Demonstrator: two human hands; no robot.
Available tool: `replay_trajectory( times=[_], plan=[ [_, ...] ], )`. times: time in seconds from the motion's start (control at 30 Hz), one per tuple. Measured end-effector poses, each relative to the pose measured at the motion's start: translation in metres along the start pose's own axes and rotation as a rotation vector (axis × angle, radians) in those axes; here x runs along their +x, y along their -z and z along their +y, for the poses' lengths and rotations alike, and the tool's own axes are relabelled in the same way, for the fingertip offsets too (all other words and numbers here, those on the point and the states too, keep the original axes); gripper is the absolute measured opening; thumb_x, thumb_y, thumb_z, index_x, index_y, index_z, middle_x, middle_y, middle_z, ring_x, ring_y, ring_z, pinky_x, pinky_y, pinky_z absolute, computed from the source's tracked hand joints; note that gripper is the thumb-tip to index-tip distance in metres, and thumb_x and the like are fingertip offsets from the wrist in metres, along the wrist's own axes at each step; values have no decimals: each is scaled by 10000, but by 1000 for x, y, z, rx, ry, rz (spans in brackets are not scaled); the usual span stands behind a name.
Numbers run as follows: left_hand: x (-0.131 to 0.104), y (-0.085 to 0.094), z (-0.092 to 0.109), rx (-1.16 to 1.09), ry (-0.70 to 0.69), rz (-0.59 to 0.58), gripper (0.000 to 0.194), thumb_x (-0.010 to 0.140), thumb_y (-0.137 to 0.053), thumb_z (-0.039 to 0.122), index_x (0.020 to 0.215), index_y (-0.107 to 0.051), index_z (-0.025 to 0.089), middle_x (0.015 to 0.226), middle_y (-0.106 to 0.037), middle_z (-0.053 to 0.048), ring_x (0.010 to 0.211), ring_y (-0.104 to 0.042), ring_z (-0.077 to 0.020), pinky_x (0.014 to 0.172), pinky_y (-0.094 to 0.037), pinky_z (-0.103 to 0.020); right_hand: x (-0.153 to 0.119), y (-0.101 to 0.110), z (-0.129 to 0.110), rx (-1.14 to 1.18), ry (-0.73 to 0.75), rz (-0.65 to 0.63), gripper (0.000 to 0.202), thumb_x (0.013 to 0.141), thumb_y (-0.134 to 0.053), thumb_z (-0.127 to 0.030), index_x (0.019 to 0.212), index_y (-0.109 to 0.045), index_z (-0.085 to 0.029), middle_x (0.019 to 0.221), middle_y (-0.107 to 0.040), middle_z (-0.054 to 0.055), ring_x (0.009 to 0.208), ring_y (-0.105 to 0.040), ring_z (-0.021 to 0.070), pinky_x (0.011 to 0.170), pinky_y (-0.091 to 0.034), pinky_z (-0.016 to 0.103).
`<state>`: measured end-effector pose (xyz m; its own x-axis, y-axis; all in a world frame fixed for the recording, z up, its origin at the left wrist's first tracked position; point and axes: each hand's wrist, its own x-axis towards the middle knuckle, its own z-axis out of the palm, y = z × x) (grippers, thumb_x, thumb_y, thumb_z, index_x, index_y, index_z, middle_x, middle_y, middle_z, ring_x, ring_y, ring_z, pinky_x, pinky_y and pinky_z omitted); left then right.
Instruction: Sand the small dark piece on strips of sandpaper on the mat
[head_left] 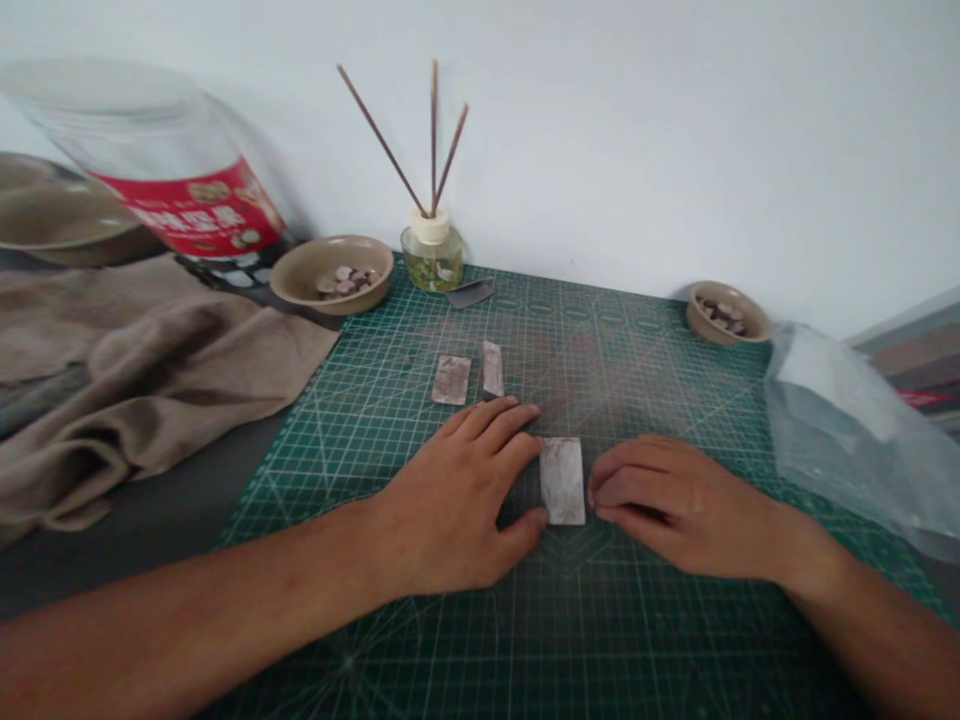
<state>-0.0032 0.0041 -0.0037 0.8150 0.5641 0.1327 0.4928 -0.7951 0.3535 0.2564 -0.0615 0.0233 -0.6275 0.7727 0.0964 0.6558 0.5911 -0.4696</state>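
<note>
A greyish rectangular piece (562,482) lies flat on the green cutting mat (360,400). At its left edge rests my left hand (472,490), fingers apart, with the thumb and a fingertip touching the piece. Just right of the piece is my right hand (675,505), its fingers curled and pressed together; whatever they may hold is hidden. Beyond my left hand lie a small brownish rectangular piece (451,380) and a narrower upright-looking piece (493,368).
A bowl of small pieces (292,285) stands back left, another (705,325) back right. Near the wall are a reed diffuser (433,255), a dark grey flat piece (472,292) and a large jar (217,210). Brown cloth (172,370) lies left, a plastic bag (840,430) right.
</note>
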Motion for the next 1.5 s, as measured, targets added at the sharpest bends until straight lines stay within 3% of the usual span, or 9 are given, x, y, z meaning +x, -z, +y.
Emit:
replay_trajectory(
  times=[0.17,0.4,0.57,0.77,0.97,1.1,1.2,1.33,1.5],
  plan=[
    [1,0,-1,5,-7,3,517,860,-632,457,1305,-557,205,1549,-443,-105,1466,-347,-325,1211,-311,-537,2,4,2,145,14,140,47,969,-617,-191,969,-658,-215,985,-708,44,896,-669,150,799,-537,285],
    [1,-1,2,17,6,1,539,858,-620,439,1336,-536,205,1552,-439,-99,1470,-343,-315,1226,-291,-518,19,-32,-11,-84,53,146,95,979,-587,-192,1024,-669,-208,1049,-724,53,954,-673,201,859,-532,373],
    [2,-1,2,16,15,3,551,851,-626,440,1344,-536,211,1560,-430,-95,1472,-340,-319,1225,-291,-525,25,-31,3,-173,-69,229,108,993,-552,-192,1011,-659,-180,1058,-714,86,970,-665,223,868,-536,397],
    [1,1,3,7,7,-5,509,851,-635,434,1300,-569,204,1543,-451,-103,1466,-349,-320,1219,-301,-524,26,-32,-2,-150,59,119,105,965,-574,-156,1019,-656,-195,1076,-714,65,968,-664,221,834,-534,381],
    [1,0,2,6,3,8,545,859,-628,442,1343,-539,207,1553,-437,-105,1471,-344,-322,1217,-299,-531,29,-22,5,-180,-50,149,109,988,-546,-179,995,-655,-176,1059,-704,89,967,-656,223,861,-527,393],
    [1,0,2,3,10,-2,546,851,-632,455,1326,-542,201,1553,-438,-104,1476,-334,-322,1220,-296,-526,24,-22,2,-123,68,45,95,974,-567,-178,1007,-653,-203,1045,-706,55,918,-657,199,804,-514,357],
    [1,0,2,5,12,4,556,847,-631,449,1325,-537,182,1548,-445,-109,1471,-342,-314,1226,-291,-515,27,-27,2,-177,73,90,102,977,-567,-180,1030,-653,-197,1075,-707,65,963,-652,221,827,-508,377],
    [1,0,2,11,17,11,577,836,-646,439,1337,-528,180,1548,-446,-115,1465,-352,-321,1220,-299,-523,30,-25,8,-231,-44,149,117,996,-538,-188,1012,-653,-175,1073,-704,89,971,-650,234,856,-510,400],
    [2,2,2,-4,14,-11,515,829,-654,429,1277,-567,191,1544,-449,-112,1471,-341,-321,1215,-306,-523,29,-28,4,-170,78,84,103,967,-562,-157,1019,-645,-188,1063,-703,68,960,-653,220,813,-505,372]
  ],
)
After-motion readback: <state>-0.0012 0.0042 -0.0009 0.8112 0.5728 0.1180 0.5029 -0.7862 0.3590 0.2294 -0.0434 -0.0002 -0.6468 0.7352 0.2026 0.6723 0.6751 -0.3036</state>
